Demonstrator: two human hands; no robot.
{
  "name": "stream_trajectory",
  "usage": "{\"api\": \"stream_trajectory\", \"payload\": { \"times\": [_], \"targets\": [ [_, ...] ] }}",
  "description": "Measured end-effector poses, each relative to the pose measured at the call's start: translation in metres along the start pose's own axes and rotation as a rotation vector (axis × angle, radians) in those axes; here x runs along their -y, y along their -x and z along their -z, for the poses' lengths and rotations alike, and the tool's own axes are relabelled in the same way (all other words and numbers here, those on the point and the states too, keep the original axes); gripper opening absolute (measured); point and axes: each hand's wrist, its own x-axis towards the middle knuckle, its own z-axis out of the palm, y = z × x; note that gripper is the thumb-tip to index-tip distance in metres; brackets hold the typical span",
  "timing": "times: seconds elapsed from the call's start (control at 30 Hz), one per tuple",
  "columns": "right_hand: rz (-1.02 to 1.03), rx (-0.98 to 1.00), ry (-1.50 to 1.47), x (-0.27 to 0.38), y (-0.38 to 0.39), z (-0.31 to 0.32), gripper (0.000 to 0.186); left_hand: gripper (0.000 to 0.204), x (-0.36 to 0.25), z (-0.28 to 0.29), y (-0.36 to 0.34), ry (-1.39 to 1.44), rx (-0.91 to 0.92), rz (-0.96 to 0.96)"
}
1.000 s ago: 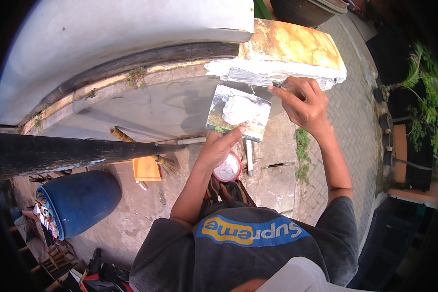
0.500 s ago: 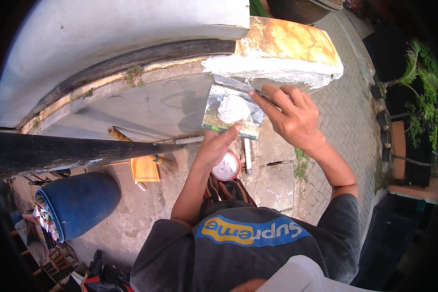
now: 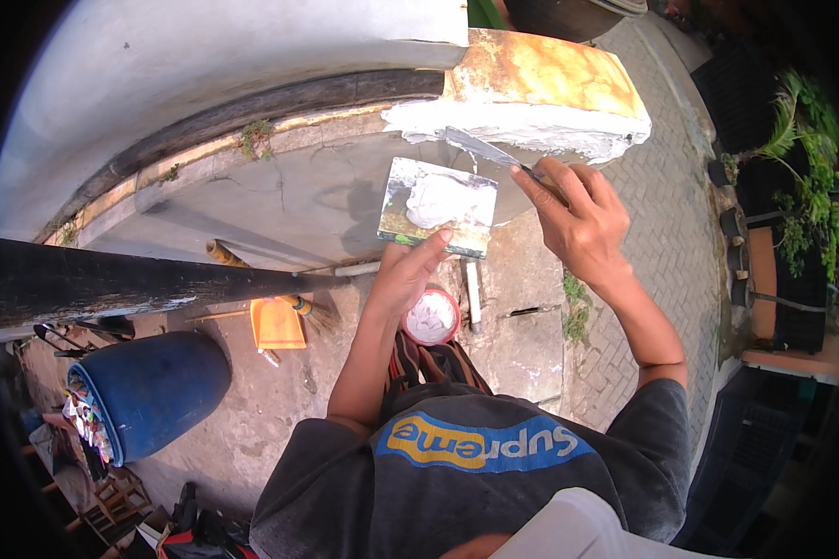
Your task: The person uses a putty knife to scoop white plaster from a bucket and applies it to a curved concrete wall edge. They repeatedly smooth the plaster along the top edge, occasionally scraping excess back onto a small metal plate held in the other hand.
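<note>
My left hand (image 3: pixel 410 275) grips a small flat board (image 3: pixel 475 244) by its near edge, thumb on top. A mound of white putty (image 3: pixel 438 200) lies on that board. In my right hand (image 3: pixel 583 219) is a putty knife (image 3: pixel 483 147), fingers wrapped round its handle. Its blade points up and left, close to the white-coated edge (image 3: pixel 522 126) of a low wall; whether it touches I cannot tell. The wall's top (image 3: pixel 550 70) is stained yellow and orange. Below my left wrist stands a red-rimmed tub (image 3: pixel 432 317) with white putty inside.
A dark pole (image 3: pixel 140 284) crosses at the left. Beyond it are an orange dustpan (image 3: pixel 278 323), a broom (image 3: pixel 315 312) and a blue barrel (image 3: pixel 158 391) on its side, stuffed with litter. Paving (image 3: pixel 643 279) and potted plants (image 3: pixel 797 186) line the right.
The putty knife has moved off the board, up and right toward the coated wall edge. My right hand has shifted slightly right, and the board a little left.
</note>
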Motion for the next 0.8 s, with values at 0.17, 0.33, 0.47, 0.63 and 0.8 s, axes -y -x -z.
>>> {"api": "stream_trajectory", "payload": {
  "times": [0.17,0.33,0.47,0.63,0.8],
  "targets": [
    [0.024,-0.009,-0.043,0.010,-0.005,0.002,0.047,0.050,-0.001,-0.002,0.000,0.008,0.000,-0.019],
    [0.002,-0.033,-0.092,0.024,-0.016,-0.013,0.046,0.052,-0.002,-0.003,0.000,0.010,0.004,-0.040],
    [-0.004,-0.055,-0.088,0.020,-0.021,-0.015,0.045,0.052,-0.004,-0.006,0.004,0.023,0.027,-0.061],
    [-0.071,-0.002,-0.055,0.019,-0.012,0.004,0.045,0.049,-0.004,0.002,0.004,-0.002,0.017,-0.037],
    [-0.018,-0.010,-0.096,0.009,-0.003,0.001,0.052,0.048,-0.004,0.008,0.001,-0.002,0.024,-0.006]
  ]
}}
